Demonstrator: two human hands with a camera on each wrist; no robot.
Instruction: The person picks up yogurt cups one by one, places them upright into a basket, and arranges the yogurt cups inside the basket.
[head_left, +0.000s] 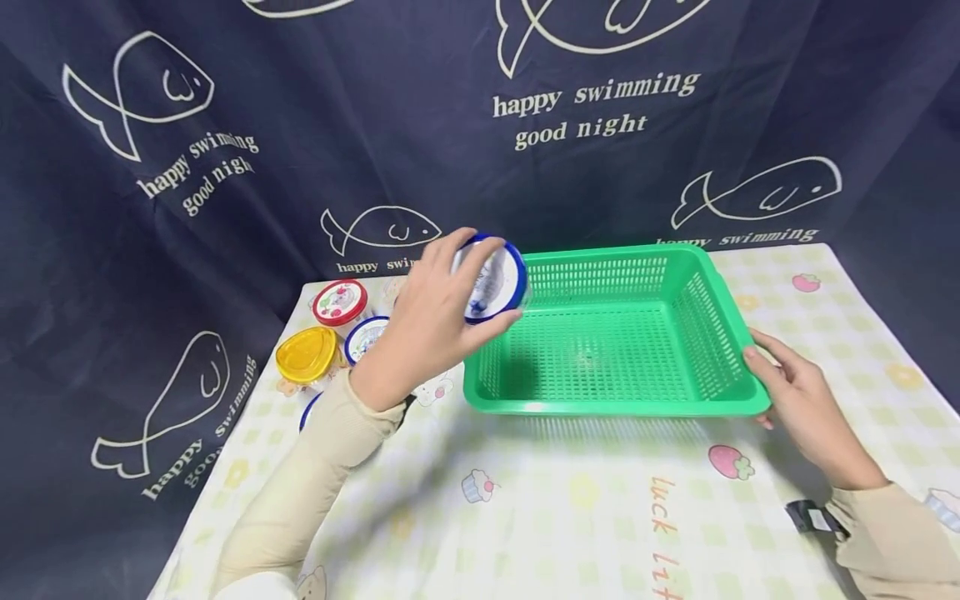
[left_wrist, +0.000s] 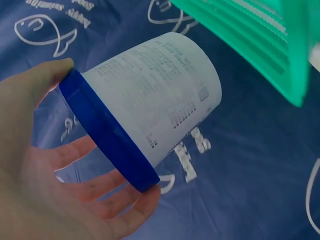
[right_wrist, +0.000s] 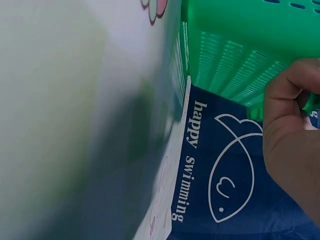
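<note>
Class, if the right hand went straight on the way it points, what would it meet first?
Most likely the green basket: the right hand grips its right end, which lies directly ahead.

Navy curtain (head_left: 420, 150) with white fish outlines (head_left: 381, 230) and "happy swimming good night" lettering (head_left: 581, 130) hangs behind both grips. Checked tablecloth (head_left: 570, 542) lies beneath them: strawberry print (head_left: 726, 461) near right grip, cupcake print (head_left: 477, 486) nearside of left.

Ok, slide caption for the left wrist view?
Left hand gripping white tub by its blue lid, green basket upper right.
</note>
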